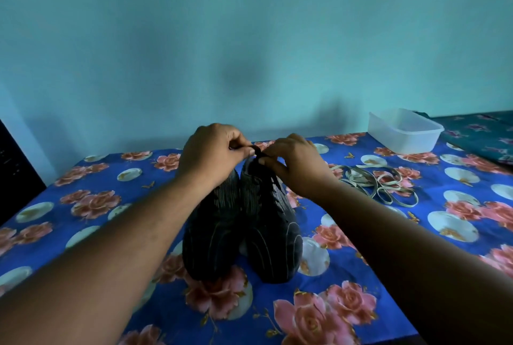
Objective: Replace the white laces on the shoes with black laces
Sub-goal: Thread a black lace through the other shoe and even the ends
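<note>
Two dark striped shoes stand side by side, toes toward me, on the blue floral cloth: the left shoe (212, 236) and the right shoe (270, 233). A black lace (256, 150) runs up the right shoe and ends at its top. My left hand (213, 150) pinches one end of that lace with curled fingers. My right hand (297, 164) pinches the other end just beside it, above the shoe's collar. The white laces (372, 180) lie in a loose heap on the cloth to the right of the shoes.
A clear plastic tub (404, 130) stands at the table's back right corner. Beyond it lies a teal patterned bed cover (483, 136). The turquoise wall runs close behind the table. A dark object (14, 172) stands at the far left.
</note>
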Available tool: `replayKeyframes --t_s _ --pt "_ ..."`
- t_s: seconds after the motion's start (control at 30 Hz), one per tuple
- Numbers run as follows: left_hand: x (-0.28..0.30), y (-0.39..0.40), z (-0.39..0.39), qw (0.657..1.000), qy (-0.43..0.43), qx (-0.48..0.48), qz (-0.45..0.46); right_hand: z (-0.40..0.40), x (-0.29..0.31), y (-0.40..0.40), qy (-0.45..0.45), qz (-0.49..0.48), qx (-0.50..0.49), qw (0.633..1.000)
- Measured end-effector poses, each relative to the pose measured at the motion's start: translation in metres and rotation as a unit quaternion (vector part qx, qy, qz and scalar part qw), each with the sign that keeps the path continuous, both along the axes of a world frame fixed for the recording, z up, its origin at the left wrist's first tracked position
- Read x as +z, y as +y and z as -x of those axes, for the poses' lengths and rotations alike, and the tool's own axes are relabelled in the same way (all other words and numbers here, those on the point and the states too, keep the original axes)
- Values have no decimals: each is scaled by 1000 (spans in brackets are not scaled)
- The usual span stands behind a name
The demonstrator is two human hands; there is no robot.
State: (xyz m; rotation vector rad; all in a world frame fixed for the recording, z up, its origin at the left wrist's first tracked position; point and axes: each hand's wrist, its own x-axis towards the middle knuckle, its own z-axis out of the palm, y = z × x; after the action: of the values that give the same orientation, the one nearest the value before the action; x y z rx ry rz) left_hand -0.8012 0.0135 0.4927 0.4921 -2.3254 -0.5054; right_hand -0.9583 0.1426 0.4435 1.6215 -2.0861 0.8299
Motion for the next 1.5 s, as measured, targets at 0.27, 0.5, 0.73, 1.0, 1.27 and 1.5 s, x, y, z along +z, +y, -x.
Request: replayKeyframes --t_s 0.27,0.5,0.73,1.0,1.27,1.5 --pt "-37 -14 48 954 -252 75 142 20 0 -47 -187 -256 -161 935" --pt "-36 -15 56 916 -363 82 148 30 6 -61 -169 -324 -129 922" --pt "-45 -18 12 966 -228 34 115 0 -3 5 -199 -74 -90 973" --pt "-94 13 -97 994 -77 37 -73 -63 -31 71 -246 -82 -93 961" --pt "-115 49 -119 965 -74 54 -244 -113 -52 84 -349 -123 -77 926" --pt "-122 60 -120 969 -78 62 -228 -119 -60 89 -321 -106 -52 940"
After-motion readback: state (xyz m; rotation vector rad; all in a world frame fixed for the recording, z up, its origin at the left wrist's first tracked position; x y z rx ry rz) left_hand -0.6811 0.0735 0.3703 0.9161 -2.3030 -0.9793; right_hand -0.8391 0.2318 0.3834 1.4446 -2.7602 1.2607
